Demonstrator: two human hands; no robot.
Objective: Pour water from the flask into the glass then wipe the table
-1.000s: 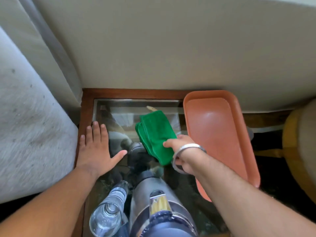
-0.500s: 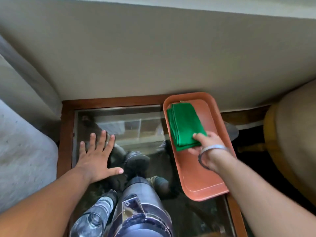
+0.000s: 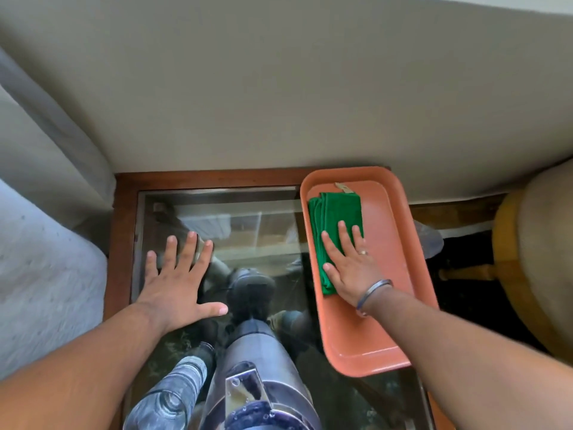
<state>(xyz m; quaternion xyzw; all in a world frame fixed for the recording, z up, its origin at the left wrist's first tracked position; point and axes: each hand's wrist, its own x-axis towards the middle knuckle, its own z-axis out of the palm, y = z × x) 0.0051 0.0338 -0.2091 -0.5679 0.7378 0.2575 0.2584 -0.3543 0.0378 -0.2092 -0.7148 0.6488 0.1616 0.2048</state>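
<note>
The wiping step looks to be at its close. The right hand [image 3: 348, 268] lies flat, fingers spread, on the folded green cloth [image 3: 336, 225], which sits in the upper part of the orange tray [image 3: 400, 274] at the right of the frame. The hand presses down on the cloth without gripping it; no finger curls under the fabric. The left hand [image 3: 176, 283] is spread open and empty, palm down on the glass surface [image 3: 248, 218] at centre left, inside its brown wooden frame.

The flask [image 3: 260, 377] stands at the bottom centre, seen from above, with the glass [image 3: 169, 398] just beside it on its left, toward the lower left of the frame. The glass seems to hold water, so the pouring step is judged done. If the cloth is being put away, the next move calls only for the right hand to lift clear and leave it lying in the tray; should more wiping be needed, the fingers must first close on the cloth.

Much is hard to read. The glass surface reflects the person and shows objects below it, so any wet patch cannot be made out. The bottoms of the flask and the glass are cut off by the lower edge. How full the glass is cannot be told. The tray overhangs the surface's right edge.
</note>
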